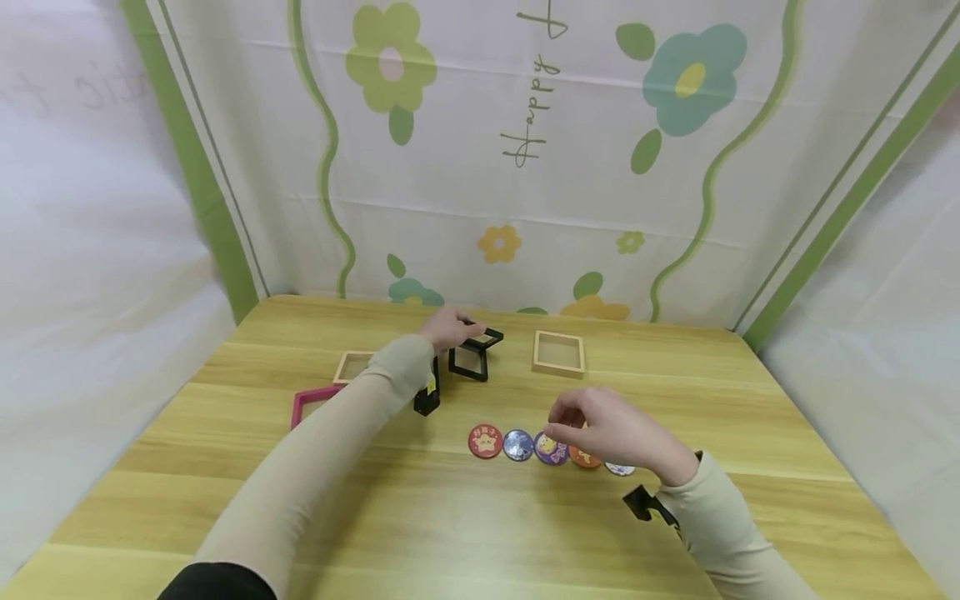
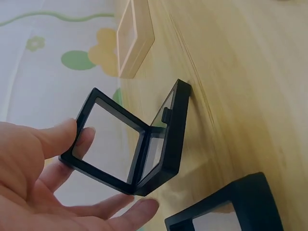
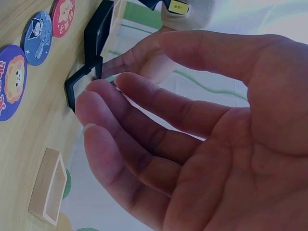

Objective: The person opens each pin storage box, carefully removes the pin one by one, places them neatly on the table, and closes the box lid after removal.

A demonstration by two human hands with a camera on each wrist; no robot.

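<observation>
My left hand (image 1: 447, 327) pinches the lid of a black hinged display frame (image 2: 180, 134) between thumb and fingers. The lid stands tilted up from its other half, and both halves have clear windows. Beside it, at the bottom of the left wrist view, is a second black frame (image 2: 260, 197). My right hand (image 1: 611, 425) hovers over a row of round badges with its fingers loosely bent and nothing held. A red badge (image 1: 485, 441), a blue badge (image 1: 518, 446) and a purple badge (image 1: 550, 451) show; others at the right are partly hidden under the hand.
A square light-wood frame (image 1: 558, 374) lies at the back, right of the black frame. Another wooden frame (image 1: 350, 367) and a pink frame (image 1: 297, 408) are partly covered by my left arm. A flower-printed curtain (image 1: 450, 183) hangs behind the table's back edge.
</observation>
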